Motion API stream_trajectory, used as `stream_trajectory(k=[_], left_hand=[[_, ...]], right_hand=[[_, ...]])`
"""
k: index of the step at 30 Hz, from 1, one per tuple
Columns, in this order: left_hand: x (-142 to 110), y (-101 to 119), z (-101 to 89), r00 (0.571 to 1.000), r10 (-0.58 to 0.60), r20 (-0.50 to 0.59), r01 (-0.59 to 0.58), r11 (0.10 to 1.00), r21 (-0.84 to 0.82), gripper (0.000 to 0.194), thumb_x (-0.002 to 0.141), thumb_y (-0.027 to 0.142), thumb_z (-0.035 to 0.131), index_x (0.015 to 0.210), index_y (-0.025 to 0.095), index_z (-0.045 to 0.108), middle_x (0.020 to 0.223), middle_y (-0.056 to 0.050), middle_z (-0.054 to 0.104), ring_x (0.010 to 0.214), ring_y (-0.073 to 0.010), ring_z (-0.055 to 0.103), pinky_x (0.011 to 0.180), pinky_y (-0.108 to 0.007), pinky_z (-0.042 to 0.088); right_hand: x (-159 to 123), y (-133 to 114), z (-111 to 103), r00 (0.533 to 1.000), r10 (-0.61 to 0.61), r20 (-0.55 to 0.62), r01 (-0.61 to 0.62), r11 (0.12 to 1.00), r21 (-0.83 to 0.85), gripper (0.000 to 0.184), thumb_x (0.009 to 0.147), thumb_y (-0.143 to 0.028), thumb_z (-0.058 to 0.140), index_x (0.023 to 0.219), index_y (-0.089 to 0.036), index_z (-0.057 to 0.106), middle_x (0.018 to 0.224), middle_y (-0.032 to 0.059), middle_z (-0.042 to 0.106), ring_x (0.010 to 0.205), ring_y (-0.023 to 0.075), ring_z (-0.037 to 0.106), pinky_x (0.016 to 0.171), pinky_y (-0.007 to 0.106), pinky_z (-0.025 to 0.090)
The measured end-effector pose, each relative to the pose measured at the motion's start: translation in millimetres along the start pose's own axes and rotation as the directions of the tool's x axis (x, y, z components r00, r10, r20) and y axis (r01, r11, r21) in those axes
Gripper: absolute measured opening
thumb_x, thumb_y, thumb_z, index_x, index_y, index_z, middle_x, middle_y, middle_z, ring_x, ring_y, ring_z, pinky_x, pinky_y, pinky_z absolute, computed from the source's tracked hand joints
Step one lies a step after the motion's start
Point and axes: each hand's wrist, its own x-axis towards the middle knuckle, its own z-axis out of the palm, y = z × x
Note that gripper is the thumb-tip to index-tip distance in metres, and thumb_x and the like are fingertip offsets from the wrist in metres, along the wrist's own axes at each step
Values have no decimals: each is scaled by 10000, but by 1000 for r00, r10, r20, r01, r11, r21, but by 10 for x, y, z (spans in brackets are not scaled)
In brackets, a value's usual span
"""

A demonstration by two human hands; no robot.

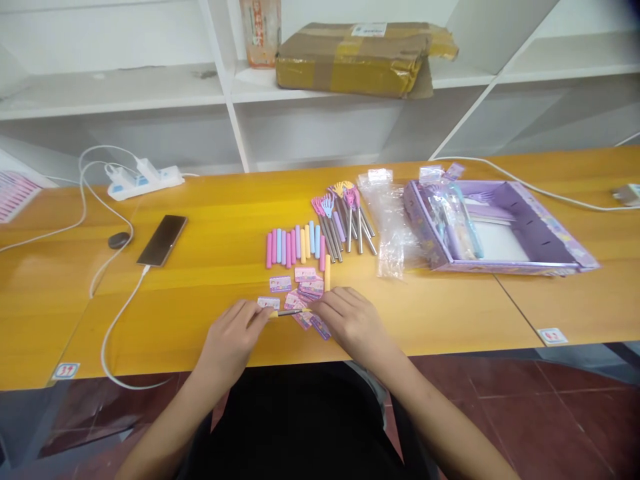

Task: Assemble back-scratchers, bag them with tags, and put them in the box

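Between my hands, low over the table, is a small back scratcher (291,312) with a short metal rod and yellow at both ends. My left hand (234,337) pinches its left end, and the fingers of my right hand (350,321) close on its right end and hide it. Small pink and purple printed cards (306,275) lie loosely piled beneath and behind it. Just beyond the cards is a row of coloured handle sleeves (289,248), with one yellow sleeve (327,272) near my right fingers. Several metal-rod back scratchers (350,220) with hand-shaped heads lie behind.
Clear plastic bags (393,233) lie beside a purple box (525,267) holding bagged items. At left are a phone (163,240) on a cable, a dark round object (119,241) and a white power strip (146,183). A taped carton (345,70) sits on the shelf.
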Motion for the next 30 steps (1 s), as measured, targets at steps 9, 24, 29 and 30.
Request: stream_trajectory(k=[9, 24, 29, 30], left_hand=[[-87, -115, 51, 999, -43, -9, 43, 997, 63, 188, 1090, 126, 587, 1219, 187, 708, 915, -41, 689, 798, -193, 639, 728, -328, 490], [-748, -1172, -369, 1000, 9, -10, -5, 948, 318, 356, 1030, 64, 537, 1301, 238, 688, 1126, -85, 781, 933, -249, 749, 809, -356, 547], [-755, -1174, -397, 998, 3, -62, 20, 929, 369, 248, 1063, 169, 624, 1301, 222, 675, 1122, -94, 774, 924, -260, 751, 819, -366, 566], [-736, -1168, -405, 998, 13, -67, 13, 933, 361, 235, 1058, 191, 653, 1292, 207, 674, 1103, -96, 775, 916, -264, 752, 832, -375, 573]], right_hand=[[-267, 300, -157, 998, -52, -47, 41, 978, -205, 207, 1068, -52, 583, 1100, -208, 716, 1007, 37, 785, 954, 190, 648, 1169, 430, 448], [-1465, 1659, -1090, 929, 315, -197, -369, 730, -574, 128, 991, -262, 696, 863, -271, 700, 863, 62, 767, 815, 236, 657, 772, 355, 457], [-1467, 1583, -1168, 943, 239, -233, -333, 729, -598, 74, 965, -218, 735, 938, -274, 695, 921, 40, 804, 861, 228, 702, 786, 327, 489], [-1473, 1581, -1181, 948, 208, -240, -314, 730, -608, 89, 951, -205, 751, 959, -274, 696, 925, 35, 809, 861, 225, 709, 783, 323, 497]])
